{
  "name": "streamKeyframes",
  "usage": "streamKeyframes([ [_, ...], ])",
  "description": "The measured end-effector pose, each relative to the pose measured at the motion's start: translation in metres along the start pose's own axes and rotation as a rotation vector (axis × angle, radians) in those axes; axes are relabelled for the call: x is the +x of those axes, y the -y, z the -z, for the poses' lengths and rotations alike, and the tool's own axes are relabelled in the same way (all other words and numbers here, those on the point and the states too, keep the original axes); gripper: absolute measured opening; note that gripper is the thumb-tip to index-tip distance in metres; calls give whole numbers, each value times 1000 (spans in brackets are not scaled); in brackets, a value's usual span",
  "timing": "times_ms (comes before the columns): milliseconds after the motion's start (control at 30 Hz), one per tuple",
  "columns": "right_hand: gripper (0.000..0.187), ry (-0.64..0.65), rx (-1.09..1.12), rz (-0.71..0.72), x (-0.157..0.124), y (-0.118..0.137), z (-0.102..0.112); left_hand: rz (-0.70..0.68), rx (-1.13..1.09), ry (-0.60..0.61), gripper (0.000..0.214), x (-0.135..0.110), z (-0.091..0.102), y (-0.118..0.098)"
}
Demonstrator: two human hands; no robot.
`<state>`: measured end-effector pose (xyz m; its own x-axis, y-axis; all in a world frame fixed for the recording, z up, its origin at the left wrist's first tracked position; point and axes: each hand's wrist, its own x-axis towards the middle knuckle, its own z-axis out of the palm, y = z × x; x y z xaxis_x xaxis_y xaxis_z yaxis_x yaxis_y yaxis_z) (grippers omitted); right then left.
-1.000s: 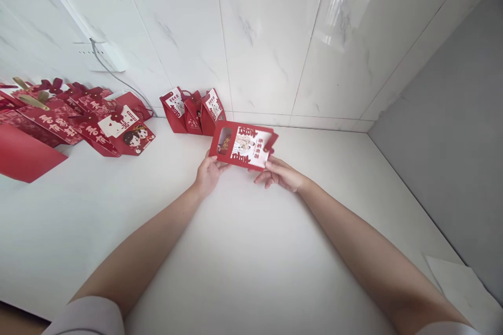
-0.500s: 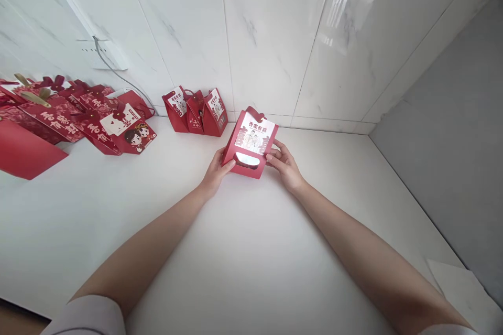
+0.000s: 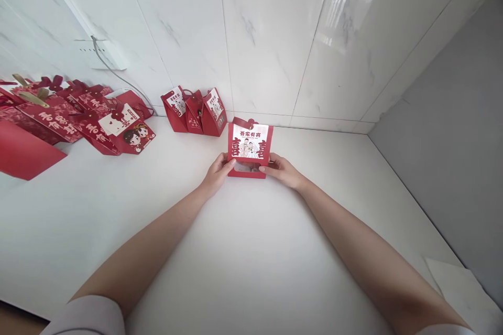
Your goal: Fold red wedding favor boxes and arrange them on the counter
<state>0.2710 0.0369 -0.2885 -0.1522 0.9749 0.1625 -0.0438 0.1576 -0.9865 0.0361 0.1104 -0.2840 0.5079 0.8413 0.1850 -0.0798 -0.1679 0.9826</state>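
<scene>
A red paper gift box [image 3: 250, 142] stands upright on the white table, its front turned toward me. It bears a white printed card with a couple and red characters, a clear window low down and a red ribbon on top. My left hand [image 3: 217, 171] holds its left side, thumb at the front edge. On the right side my right hand [image 3: 283, 171] grips it, thumb by the window's corner. The fingers behind the box are partly hidden on both sides. Several smaller-looking red gift boxes [image 3: 194, 113] stand together behind and to the left.
At the far left a crowd of red gift boxes and bags [image 3: 51, 120] covers the table's back corner. A grey cable [image 3: 118, 74] runs down from a wall socket [image 3: 104, 55]. The tiled wall [image 3: 267, 36] borders the table behind, and a white sheet [image 3: 458, 285] lies at the lower right.
The gift box has turned from a tilted, angled pose to upright, front facing me. Both hands have stayed on its sides, and my right fingers have shifted slightly lower.
</scene>
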Motion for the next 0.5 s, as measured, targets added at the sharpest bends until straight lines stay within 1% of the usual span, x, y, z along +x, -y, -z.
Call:
streamKeyframes([
  [67,40,-9,-42,-10,-1,1,-1,-10,16,13,33,0,-1,-2],
  [167,35,-44,-82,-20,-1,0,0,-40,84,-7,35,1,-2,-4],
  [267,37,-17,-85,37,-2,-1,2,-74,162,-34,42,2,-1,-2],
  [300,42,5,-96,68,-3,-1,2,-76,190,-53,46,2,-1,-1],
  [333,51,31,-119,95,-4,-1,2,-64,220,-78,49,3,0,0],
  [400,77,87,-187,139,-4,-1,1,-10,272,-141,56,4,2,2],
  [433,87,104,-222,159,-4,-1,0,21,286,-168,58,4,3,3],
  [467,92,114,-253,175,-4,-1,0,46,289,-183,58,3,3,2],
  [500,93,117,-276,188,-3,-2,-1,58,282,-188,56,3,3,2],
])
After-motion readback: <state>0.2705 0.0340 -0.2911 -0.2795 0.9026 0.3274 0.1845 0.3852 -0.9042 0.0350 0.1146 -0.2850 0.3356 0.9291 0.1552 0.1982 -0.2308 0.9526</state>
